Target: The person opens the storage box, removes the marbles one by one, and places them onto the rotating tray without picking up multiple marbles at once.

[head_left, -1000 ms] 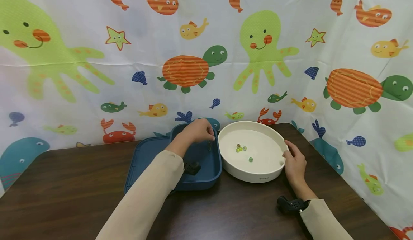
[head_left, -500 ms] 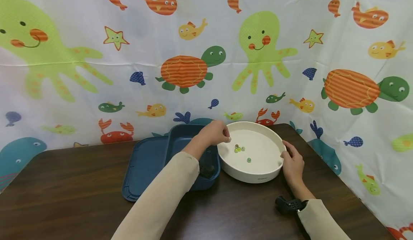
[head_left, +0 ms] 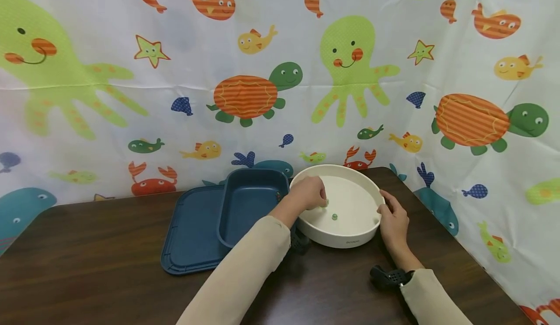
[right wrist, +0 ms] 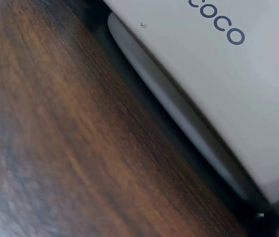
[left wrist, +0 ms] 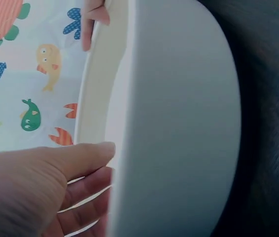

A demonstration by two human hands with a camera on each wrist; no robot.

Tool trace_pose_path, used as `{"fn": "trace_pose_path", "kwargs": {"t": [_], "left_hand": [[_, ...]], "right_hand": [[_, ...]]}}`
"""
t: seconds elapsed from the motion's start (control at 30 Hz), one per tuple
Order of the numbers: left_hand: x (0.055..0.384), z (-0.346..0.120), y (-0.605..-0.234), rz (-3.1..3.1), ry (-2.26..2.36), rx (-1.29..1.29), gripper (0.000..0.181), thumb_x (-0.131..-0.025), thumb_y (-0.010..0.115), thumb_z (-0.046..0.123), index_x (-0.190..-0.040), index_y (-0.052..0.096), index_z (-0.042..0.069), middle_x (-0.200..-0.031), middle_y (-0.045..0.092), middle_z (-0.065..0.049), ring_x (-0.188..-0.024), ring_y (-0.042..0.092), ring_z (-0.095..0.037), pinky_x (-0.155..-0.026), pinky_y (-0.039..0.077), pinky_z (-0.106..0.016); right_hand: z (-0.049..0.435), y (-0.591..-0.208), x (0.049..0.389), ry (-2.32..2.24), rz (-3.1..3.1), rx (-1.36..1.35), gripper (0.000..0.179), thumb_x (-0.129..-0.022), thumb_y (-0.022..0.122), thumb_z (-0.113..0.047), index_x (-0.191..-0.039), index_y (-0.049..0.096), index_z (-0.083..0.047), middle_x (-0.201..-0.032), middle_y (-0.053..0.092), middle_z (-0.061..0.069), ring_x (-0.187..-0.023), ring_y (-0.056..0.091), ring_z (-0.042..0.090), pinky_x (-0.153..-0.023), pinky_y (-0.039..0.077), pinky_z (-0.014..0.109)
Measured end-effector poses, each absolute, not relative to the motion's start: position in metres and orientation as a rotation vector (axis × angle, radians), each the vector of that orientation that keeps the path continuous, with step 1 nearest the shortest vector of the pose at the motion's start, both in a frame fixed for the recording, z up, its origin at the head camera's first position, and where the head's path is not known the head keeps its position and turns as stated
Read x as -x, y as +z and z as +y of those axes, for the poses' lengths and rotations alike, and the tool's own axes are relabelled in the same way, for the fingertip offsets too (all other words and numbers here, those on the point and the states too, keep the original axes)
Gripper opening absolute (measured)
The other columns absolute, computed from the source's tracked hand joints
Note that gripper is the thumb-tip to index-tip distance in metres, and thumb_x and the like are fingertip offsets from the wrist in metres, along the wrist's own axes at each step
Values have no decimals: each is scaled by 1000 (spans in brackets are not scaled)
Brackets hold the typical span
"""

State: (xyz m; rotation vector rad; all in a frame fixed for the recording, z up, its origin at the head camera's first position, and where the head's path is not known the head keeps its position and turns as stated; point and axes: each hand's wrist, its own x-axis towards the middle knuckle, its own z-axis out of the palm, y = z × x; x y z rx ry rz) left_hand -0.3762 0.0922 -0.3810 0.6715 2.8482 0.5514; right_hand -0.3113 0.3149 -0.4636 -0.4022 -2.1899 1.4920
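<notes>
My left hand is inside a round white tray, low over its left part. Its fingertips are right at a small greenish glass marble. In the left wrist view, the left thumb reaches over the tray's rim, and the wall hides the fingertips; I cannot tell whether they pinch a marble. Another green marble lies farther front on the tray floor. My right hand grips the tray's right rim, thumb on top and fingers along the outside.
A blue rectangular box stands left of the tray, with small marbles at its right inner wall. A blue lid lies flat beside it. A sea-animal curtain hangs behind the dark wooden table.
My left hand has moved right, from over the blue box across the tray's rim and down into the white tray. The right hand has kept its grip on the rim.
</notes>
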Motion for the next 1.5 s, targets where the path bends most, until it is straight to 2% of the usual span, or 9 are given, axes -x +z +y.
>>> {"fn": "trace_pose_path", "kwargs": {"t": [0.23,0.4,0.57,0.7,0.93,1.03,1.2,1.3,1.5], "left_hand": [[372,95,-389,2838,560,-636,11,-88,76,19,-78,73,15,-77,68,3,-68,54,-14,-61,42,-27],[369,95,-394,2828,562,-615,9,-87,78,18,-79,74,14,-75,67,3,-63,53,-13,-58,42,-27],[367,93,-393,2794,621,-618,7,-86,80,18,-85,76,13,-78,68,2,-64,54,-13,-58,43,-26],[369,87,-381,2820,650,-658,9,-88,78,20,-91,79,12,-86,73,1,-71,57,-13,-63,47,-26],[370,56,-358,2864,670,-639,14,-91,75,20,-102,78,11,-102,74,-3,-84,64,-17,-75,55,-33],[372,37,-357,2874,725,-573,14,-92,74,20,-103,77,12,-102,73,-4,-83,64,-18,-73,54,-33],[377,10,-361,2893,780,-507,12,-94,72,20,-100,78,12,-93,73,-4,-79,63,-18,-69,53,-32],[380,-1,-365,2896,778,-486,11,-93,73,20,-98,78,12,-92,74,-4,-80,63,-18,-74,55,-33],[383,-15,-379,2816,828,-403,11,-91,75,15,-99,77,9,-100,75,-8,-83,67,-18,-81,59,-33]], "right_hand": [[312,-463,312,1499,-2195,400,53,-93,43,-9,-144,56,-11,-153,52,14,-135,53,33,-111,43,53],[311,-464,310,1503,-2205,402,53,-93,42,-9,-145,55,-11,-154,50,14,-138,51,34,-113,41,54],[310,-465,308,1522,-2210,409,54,-94,42,-9,-146,54,-11,-154,49,14,-137,51,34,-113,42,54],[309,-464,309,1519,-2205,399,53,-94,43,-9,-145,55,-11,-154,50,14,-137,52,34,-113,42,54],[312,-461,311,1495,-2203,391,53,-94,42,-9,-145,55,-10,-154,50,13,-139,50,34,-115,40,54],[314,-460,310,1494,-2210,390,53,-94,41,-9,-146,54,-10,-155,49,14,-140,50,35,-115,40,55],[316,-460,309,1484,-2226,402,54,-95,41,-10,-147,53,-11,-156,48,14,-141,48,36,-115,39,55],[317,-460,309,1488,-2227,403,54,-95,40,-10,-148,52,-11,-157,47,14,-141,48,36,-115,39,55],[315,-462,309,1489,-2231,405,54,-95,41,-10,-147,53,-11,-156,47,14,-140,49,37,-115,39,55]]}}
